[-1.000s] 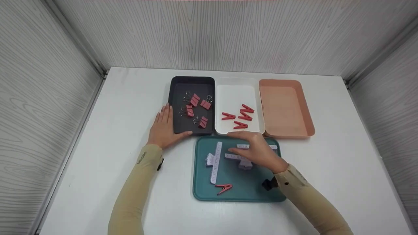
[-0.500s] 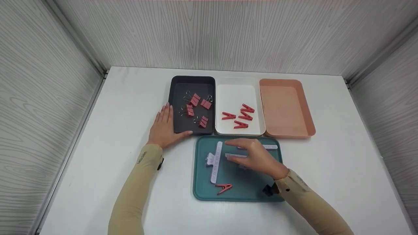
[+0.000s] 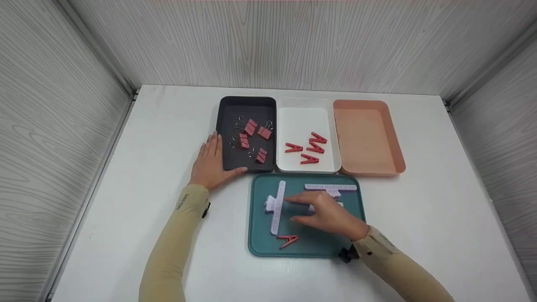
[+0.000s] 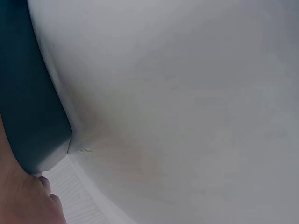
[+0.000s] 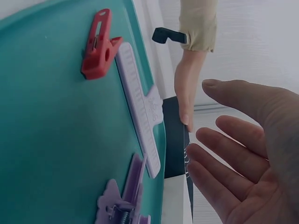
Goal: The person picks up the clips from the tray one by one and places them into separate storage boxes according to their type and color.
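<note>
My left hand (image 3: 208,163) lies with straight fingers along the left side of the black tray (image 3: 226,163), its thumb by the tray's near corner. Over the teal tray (image 3: 260,247) hovers my right hand (image 3: 329,212), thumb and fingers apart, holding nothing. Beneath it a lavender ruler clip (image 5: 119,205) is partly hidden in the head view. A second ruler clip (image 3: 277,207) lies left of the fingertips, and a third ruler clip (image 3: 331,187) lies along the tray's far side. One red clothespin (image 3: 288,241) rests near the tray's front edge.
Several pink binder clips (image 3: 261,155) lie in the black tray. The white tray (image 3: 302,113) beside it holds several red clothespins (image 3: 309,159). An orange tray (image 3: 365,138) stands at the right of the row. Wood-grain walls (image 3: 268,46) enclose the white table (image 3: 440,218).
My right hand has come back toward the front edge of the teal tray, uncovering the far ruler clip. The left hand has stayed in place.
</note>
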`<act>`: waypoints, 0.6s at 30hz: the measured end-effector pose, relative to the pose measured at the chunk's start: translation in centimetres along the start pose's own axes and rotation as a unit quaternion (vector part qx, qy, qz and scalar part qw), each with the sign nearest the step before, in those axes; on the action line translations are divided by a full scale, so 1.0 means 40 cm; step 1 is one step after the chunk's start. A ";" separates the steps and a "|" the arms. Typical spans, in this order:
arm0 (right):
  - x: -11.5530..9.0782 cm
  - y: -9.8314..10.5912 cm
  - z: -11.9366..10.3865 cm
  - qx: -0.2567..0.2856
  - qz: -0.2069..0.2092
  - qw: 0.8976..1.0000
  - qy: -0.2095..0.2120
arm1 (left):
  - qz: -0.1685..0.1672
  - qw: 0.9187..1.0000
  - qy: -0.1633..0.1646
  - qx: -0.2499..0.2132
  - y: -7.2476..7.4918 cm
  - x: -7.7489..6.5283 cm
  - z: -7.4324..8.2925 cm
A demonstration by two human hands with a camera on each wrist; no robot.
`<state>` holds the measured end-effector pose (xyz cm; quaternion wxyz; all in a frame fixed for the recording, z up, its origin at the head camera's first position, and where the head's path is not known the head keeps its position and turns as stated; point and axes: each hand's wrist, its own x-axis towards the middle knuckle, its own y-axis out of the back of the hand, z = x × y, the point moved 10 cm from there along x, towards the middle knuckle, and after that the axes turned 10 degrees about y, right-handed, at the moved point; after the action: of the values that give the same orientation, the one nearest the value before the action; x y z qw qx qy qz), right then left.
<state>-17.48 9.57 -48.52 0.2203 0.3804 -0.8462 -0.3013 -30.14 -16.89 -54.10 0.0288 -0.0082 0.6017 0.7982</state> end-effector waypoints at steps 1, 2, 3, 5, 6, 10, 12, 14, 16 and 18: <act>-0.001 -0.004 -0.001 0.004 -0.003 1.000 -0.001 | 0.000 1.000 0.000 0.000 0.000 0.000 0.000; -0.001 -0.007 -0.001 0.006 -0.007 1.000 -0.001 | -0.001 1.000 0.000 0.000 0.000 0.001 0.000; -0.002 -0.011 -0.003 0.010 -0.011 1.000 -0.001 | -0.002 1.000 0.001 0.000 0.000 0.001 -0.001; -0.003 -0.019 -0.005 0.017 -0.017 1.000 0.000 | -0.003 1.000 0.002 0.000 0.000 0.001 -0.001; -0.004 -0.023 -0.007 0.021 -0.020 1.000 0.000 | -0.004 1.000 0.003 0.000 0.000 0.001 -0.001; -0.006 -0.044 -0.011 0.036 -0.038 0.999 0.001 | -0.003 1.000 0.003 -0.001 0.002 0.000 -0.001; -0.007 -0.054 -0.012 0.042 -0.047 0.998 0.001 | -0.002 1.000 0.002 -0.003 0.002 0.000 0.000; -0.007 -0.064 -0.013 0.044 -0.053 0.998 0.004 | -0.002 1.000 0.001 -0.003 0.001 0.000 0.001; -0.008 -0.071 -0.015 0.043 -0.055 0.998 0.007 | -0.003 1.000 0.000 -0.003 0.001 0.001 0.001; -0.008 -0.077 -0.016 0.042 -0.057 0.997 0.010 | -0.003 1.000 0.001 -0.002 0.001 0.001 0.000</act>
<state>-15.30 7.97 -50.20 0.1953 0.4400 -0.8328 -0.2733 -30.18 -16.89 -54.08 0.0308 -0.0106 0.5998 0.7995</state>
